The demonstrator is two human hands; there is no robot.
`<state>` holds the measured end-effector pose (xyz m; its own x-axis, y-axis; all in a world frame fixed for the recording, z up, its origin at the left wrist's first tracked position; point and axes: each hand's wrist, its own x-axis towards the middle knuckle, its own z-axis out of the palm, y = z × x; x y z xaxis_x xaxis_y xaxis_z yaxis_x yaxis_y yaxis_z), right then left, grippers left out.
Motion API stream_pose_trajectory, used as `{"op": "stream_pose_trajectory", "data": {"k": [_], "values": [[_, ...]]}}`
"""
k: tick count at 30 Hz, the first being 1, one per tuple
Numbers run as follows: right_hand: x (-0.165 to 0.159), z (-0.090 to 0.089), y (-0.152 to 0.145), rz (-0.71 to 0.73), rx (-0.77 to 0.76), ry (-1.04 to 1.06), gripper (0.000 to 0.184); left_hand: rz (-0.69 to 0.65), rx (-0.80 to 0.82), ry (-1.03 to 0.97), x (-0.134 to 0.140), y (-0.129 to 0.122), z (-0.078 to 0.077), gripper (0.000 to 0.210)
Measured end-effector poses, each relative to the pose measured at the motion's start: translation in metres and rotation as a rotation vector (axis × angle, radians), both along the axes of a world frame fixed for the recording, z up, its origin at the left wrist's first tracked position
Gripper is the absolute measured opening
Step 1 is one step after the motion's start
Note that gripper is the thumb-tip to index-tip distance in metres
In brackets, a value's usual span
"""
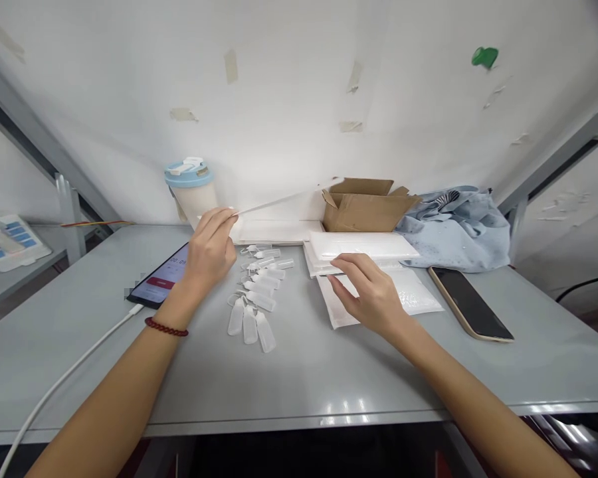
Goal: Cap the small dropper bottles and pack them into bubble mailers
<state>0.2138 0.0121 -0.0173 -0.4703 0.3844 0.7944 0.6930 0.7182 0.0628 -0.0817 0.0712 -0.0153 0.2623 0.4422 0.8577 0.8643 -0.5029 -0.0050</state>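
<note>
My left hand (212,247) is raised over the left half of the table, fingers pinched together. From its fingertips a thin white sheet or strip (284,199) slants up to the right; its outline is hard to tell against the white wall. My right hand (367,292), thumb and forefinger apart and nothing visible between them, hovers over or touches the white padded envelopes (418,292); I cannot tell which. Between the hands lie several small translucent plastic tag-like pieces (259,285), some with thin loops. Flat white packs (276,231) lie behind them against the wall.
A charging phone (152,285) with a white cable (70,365) is beside my left wrist. Along the wall stand a blue-lidded cup (194,189) and an open cardboard box (366,211). Blue cloth (458,229) and a dark-screened phone (471,303) lie at right.
</note>
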Motion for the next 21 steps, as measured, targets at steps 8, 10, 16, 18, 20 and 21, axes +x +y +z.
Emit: {"op": "stream_pose_trajectory", "data": {"k": [8, 10, 16, 18, 20, 21], "values": [[-0.001, 0.008, -0.009, 0.074, 0.311, -0.110, 0.040, -0.336, 0.192, 0.248, 0.063, -0.045, 0.009, 0.033], [-0.003, 0.009, -0.014, -0.003, 0.360, -0.179, 0.034, -0.390, 0.183, 0.327, 0.080, -0.060, 0.009, 0.029], [-0.007, 0.011, -0.019, -0.360, 0.302, -0.244, 0.018, -0.484, 0.121, 0.363, 0.102, -0.083, 0.004, 0.028], [-0.005, 0.009, -0.015, -0.352, 0.252, -0.305, 0.025, -0.527, 0.002, 0.278, 0.101, -0.081, 0.001, 0.028], [-0.002, 0.006, -0.009, -0.322, 0.196, -0.347, 0.024, -0.506, -0.139, 0.122, 0.098, -0.077, 0.001, 0.025], [-0.001, 0.004, -0.006, -0.312, 0.169, -0.353, 0.022, -0.466, -0.217, 0.028, 0.096, -0.075, 0.002, 0.023]]}}
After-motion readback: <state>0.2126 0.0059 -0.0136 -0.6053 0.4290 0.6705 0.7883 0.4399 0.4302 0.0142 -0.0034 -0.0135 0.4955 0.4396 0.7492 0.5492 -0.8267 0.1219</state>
